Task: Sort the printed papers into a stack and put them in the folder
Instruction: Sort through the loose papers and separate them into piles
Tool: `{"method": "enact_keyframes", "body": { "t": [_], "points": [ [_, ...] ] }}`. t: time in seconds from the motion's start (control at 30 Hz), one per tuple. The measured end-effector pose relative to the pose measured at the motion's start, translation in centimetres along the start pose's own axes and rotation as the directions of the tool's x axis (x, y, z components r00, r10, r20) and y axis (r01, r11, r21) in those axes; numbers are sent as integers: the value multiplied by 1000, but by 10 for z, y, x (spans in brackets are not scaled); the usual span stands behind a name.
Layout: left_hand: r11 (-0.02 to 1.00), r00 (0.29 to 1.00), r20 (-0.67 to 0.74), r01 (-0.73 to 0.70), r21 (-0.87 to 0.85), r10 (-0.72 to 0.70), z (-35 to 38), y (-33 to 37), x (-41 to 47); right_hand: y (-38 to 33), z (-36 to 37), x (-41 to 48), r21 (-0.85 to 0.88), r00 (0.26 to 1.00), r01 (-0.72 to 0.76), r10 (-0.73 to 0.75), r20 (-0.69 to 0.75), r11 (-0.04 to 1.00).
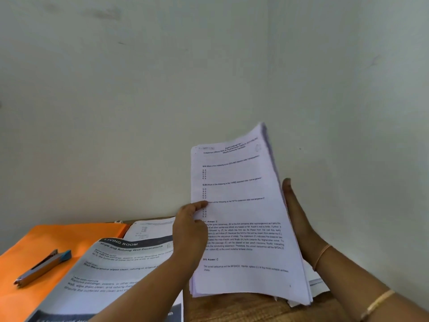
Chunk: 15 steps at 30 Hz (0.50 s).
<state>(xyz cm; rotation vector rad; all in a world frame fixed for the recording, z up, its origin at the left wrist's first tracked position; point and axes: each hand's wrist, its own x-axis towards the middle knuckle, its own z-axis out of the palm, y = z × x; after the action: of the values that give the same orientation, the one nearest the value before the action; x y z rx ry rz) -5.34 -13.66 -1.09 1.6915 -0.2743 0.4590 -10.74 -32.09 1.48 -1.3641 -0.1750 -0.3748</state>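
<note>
Stapler atop the orange folder, loose sheets alongside, wall close behind.

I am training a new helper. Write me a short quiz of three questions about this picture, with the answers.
1. True or false: the stack of papers already lies inside the orange folder.
2. What rests on the folder? A) stapler B) scissors C) cup
3. Fill in: the left hand pinches the stack's ____ edge, while the right hand lies flat against the other side.

Key: 1 false; 2 A; 3 left.
</note>
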Motion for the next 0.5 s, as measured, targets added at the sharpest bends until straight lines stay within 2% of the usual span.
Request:
{"method": "enact_keyframes", "body": {
  "t": [0.03, 0.1, 0.13, 0.2, 0.27, 0.3, 0.4, 0.5],
  "points": [
    [1000, 1000, -14, -4, 10, 4, -2, 1, 1, -1, -3, 0, 91, 1000, -17, 15, 23, 996],
    [1000, 999, -37, 0, 17, 0, -4, 2, 4, -12, -3, -12, 119, 992, 1, -16, 128, 993],
    [1000, 999, -42, 2, 21, -1, -4, 3, 5, -13, -2, -10, 76, 993, 17, -26, 112, 997],
    [999, 999, -42, -11, 30, 12, -4, 5, 4, -8, -6, -2, -108, 999, 44, -43, 19, 993],
    [999, 998, -36, -54, -2, 54, -4, 7, 4, -9, -4, 2, -334, 988, 22, -72, -139, 942],
    [997, 997, -33, -75, -30, 75, -5, 8, 4, -11, -4, 3, -392, 977, 9, -92, -191, 920],
    [988, 991, -20, -136, -68, 135, -6, 16, 8, -22, -2, 8, -373, 952, 17, -129, -278, 928],
    [982, 982, -16, -188, -19, 188, -6, 22, 11, -27, -5, 13, -338, 947, 43, -146, -286, 940]
  ]
}}
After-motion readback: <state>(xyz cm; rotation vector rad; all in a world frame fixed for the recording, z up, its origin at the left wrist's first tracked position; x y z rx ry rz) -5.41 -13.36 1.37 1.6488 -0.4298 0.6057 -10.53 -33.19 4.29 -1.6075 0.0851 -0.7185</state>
